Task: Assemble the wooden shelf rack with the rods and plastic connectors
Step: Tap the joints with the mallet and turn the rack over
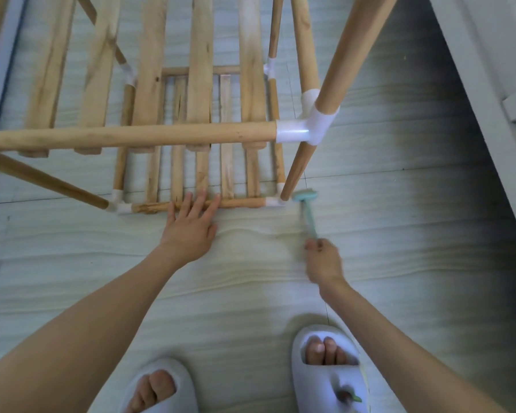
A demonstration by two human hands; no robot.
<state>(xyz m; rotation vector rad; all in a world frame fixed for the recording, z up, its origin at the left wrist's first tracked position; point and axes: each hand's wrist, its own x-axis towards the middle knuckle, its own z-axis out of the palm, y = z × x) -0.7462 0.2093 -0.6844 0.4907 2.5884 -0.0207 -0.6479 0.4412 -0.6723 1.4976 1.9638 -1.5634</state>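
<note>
Standing on the pale wood-grain floor (399,234): a partly built rack of light wooden rods and slats (149,84), seen from above, filling the upper left and middle. Across the near top edge, a thick round wooden rod (131,138) plugged into a white plastic corner connector (307,126). Lower down at floor level, a thinner wooden bottom rod (239,203) joined at its two ends by small white plastic connectors (120,204). Resting on that bottom rod, left hand (191,228), fingers (197,201) straight and spread, gripping nothing. Further right, right hand (323,260), fingers curled round the handle of a small teal mallet (306,204), blurred, its head just beside the bottom right connector and the foot of a slanting rod. At the bottom, two feet in white open-toed slippers (329,371).
</note>
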